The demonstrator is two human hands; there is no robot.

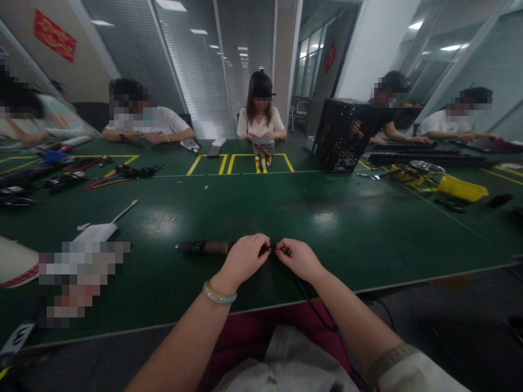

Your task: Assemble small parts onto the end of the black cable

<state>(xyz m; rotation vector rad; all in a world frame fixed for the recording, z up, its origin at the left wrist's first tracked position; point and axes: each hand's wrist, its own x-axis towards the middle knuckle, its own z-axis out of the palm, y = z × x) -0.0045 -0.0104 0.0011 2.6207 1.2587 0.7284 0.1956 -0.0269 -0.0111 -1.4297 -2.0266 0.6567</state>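
Observation:
A dark, stick-shaped tool that looks like an electric screwdriver [208,247] lies across the green table, its metal tip pointing left. My left hand [245,258] is closed around its right end, and a bracelet [219,294] circles that wrist. Just to the right, my right hand [301,258] pinches the end of a black cable [312,305], which drops over the table edge towards my lap. Both sets of fingertips nearly meet at a small dark connector [271,248]. Whether the plug sits fully in the tool cannot be made out.
A black computer case [341,136] stands at the back right, with a yellow basket [461,188] nearer. Loose cables [133,170] lie at the left. Several people sit around the table [245,198]; a white adapter-like object [96,234] is near my left.

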